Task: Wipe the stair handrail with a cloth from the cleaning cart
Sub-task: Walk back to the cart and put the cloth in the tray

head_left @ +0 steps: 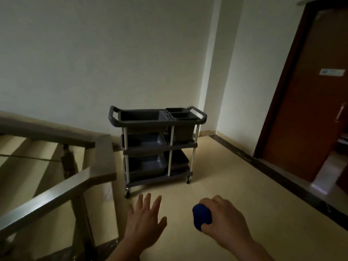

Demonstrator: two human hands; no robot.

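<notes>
On a dim stair landing, the right hand (224,217) clenches a balled dark blue cloth (202,217) ready for wiping, the left hand (146,221) hangs released, fingers spread, between the brushed metal stair handrail (56,194) and grey plastic three-shelf cleaning cart (158,144).

Right hand (224,221) grips blue cloth (201,217) near cart (157,144).

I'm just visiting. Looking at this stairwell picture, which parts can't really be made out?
All in the head view:
- Blue cloth: mostly wrapped inside the right hand, so its shape is hidden.
- Label on the brown door: too blurred and small to read.
- Cleaning cart bins: dim light hides whether anything lies inside.
- Stair handrail: cut off by the left edge.
- Left hand: open, palm side turned away.
</notes>
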